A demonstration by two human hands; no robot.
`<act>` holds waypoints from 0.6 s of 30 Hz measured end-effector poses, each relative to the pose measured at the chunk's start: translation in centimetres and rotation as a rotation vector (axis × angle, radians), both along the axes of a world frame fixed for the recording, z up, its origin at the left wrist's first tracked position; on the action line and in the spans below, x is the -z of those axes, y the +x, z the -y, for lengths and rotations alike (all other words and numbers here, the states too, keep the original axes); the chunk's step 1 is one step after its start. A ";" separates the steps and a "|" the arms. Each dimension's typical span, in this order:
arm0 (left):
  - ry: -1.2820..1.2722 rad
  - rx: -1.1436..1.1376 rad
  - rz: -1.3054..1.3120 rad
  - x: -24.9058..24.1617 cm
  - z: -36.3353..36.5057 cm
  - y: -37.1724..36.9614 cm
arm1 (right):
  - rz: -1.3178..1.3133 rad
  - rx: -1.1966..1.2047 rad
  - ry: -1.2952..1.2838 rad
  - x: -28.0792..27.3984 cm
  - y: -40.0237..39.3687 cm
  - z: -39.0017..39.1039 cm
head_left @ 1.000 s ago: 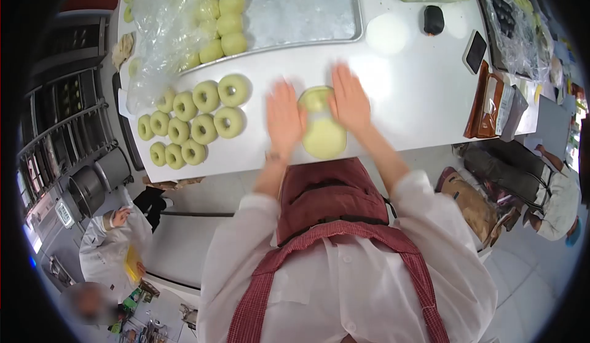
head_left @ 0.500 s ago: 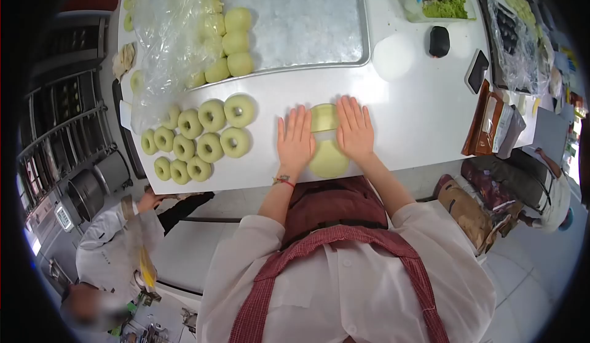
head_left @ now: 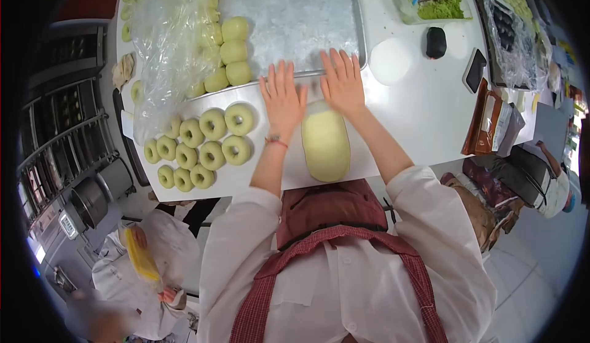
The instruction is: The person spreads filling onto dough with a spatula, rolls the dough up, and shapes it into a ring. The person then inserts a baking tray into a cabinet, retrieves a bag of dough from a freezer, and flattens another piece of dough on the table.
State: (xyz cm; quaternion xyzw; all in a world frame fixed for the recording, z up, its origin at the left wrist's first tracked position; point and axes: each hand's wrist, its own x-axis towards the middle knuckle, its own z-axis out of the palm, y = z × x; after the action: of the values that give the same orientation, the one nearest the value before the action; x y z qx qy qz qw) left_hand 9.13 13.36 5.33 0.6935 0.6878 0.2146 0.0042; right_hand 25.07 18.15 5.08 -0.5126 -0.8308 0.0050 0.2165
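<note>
Both hands lie flat with fingers spread at the far end of the oval dough piece (head_left: 325,145): the left hand (head_left: 283,100) just left of its top edge, the right hand (head_left: 342,85) over that edge, forearms stretched out either side of it. That dough rests on the white table (head_left: 418,109), close to the near edge. Left of it sit rows of ring-shaped dough pieces (head_left: 203,143). Beyond it lies a metal tray (head_left: 295,17) holding round dough balls (head_left: 230,51) under a plastic sheet (head_left: 166,42).

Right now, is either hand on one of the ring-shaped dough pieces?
No: both the left hand and right hand lie flat at the far end of the flattened oval dough, apart from the rings.
</note>
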 end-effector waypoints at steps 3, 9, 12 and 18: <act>0.243 0.220 -0.047 0.2 -3.0 -1.6 | -0.114 -0.111 -0.193 -0.2 0.5 -3.4; -0.106 0.416 0.046 0.5 -0.4 -5.7 | -0.049 -0.323 -0.273 -0.9 1.2 0.4; -0.148 0.421 -0.097 -0.3 1.7 -3.8 | -0.081 -0.168 -0.133 -0.1 2.7 3.9; -0.294 0.566 -0.001 2.5 19.0 -1.1 | 0.001 -0.220 -0.408 2.7 6.9 24.9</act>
State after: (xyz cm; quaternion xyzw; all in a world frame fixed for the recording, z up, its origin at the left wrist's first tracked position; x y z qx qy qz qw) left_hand 7.99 -5.68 2.78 0.8494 0.4912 0.1029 0.1635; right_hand 31.94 -6.77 2.37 -0.4521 -0.8636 0.1963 0.1061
